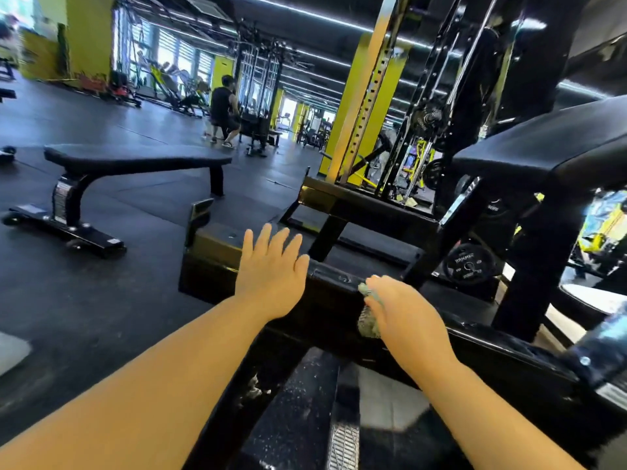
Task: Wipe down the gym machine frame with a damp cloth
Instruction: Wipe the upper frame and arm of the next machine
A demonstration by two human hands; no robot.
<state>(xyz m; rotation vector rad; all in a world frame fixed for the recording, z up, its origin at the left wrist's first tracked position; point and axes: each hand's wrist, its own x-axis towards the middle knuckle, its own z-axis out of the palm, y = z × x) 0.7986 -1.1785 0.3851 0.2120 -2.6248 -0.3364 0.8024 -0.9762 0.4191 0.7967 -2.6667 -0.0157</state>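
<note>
Head view: my right hand (403, 313) grips the bunched damp cloth (369, 322), pressing it to the machine's low black frame beam (325, 293). My left hand (271, 273) rests flat on that beam, fingers straight. I judge I'm mid-wipe, with much of the frame left to do.

R hand (405, 315) grips cloth (368, 325) against black frame (327, 293); L hand (271, 276) flat, just beside.

Dark rubber floor (142, 212) carries everything. Flat workout bench (135, 159) stands on it at left, wheeled foot nearest camera. Black machine frame (217, 262) base sits on floor at centre. Weight plate (467, 264) upright just behind frame, right. Speckled floor patch (298, 401) with white smudges at bottom.
</note>
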